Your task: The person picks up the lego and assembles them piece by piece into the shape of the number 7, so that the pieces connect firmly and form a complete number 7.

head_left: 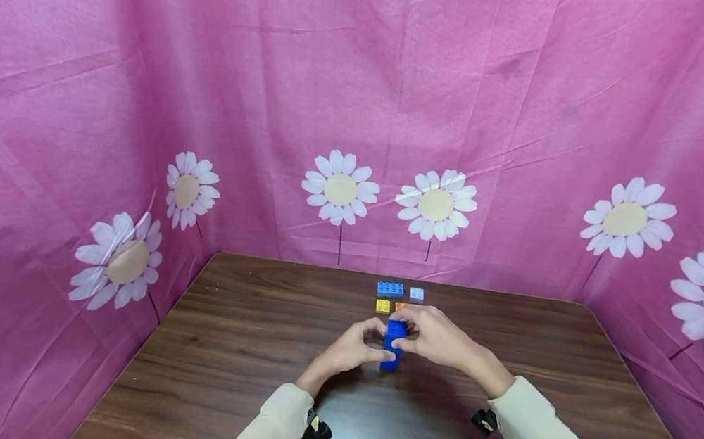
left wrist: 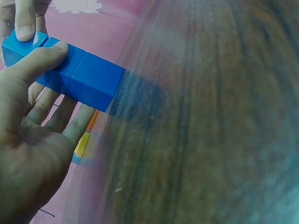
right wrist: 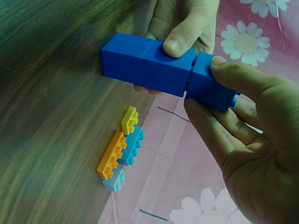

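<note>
A column of blue toy building bricks (head_left: 389, 361) stands on the wooden table, between the two hands. Two lower bricks (right wrist: 128, 53) are joined flush in the right wrist view. My left hand (head_left: 349, 348) grips these, its thumb on the middle brick. At the top, my right hand (head_left: 436, 335) pinches the upper blue brick (right wrist: 202, 72) between thumb and fingers. A narrow gap shows between that brick and the middle one, and it sits slightly askew. Studs on its end peek out beside the right fingers.
Beyond the hands lie a blue brick (head_left: 390, 290), a pale blue brick (head_left: 417, 294), a yellow brick (head_left: 383, 306) and an orange brick (right wrist: 111, 155), partly hidden by the right hand in the head view. A pink flowered cloth (head_left: 253, 189) surrounds the table (head_left: 216, 376) at the back and sides.
</note>
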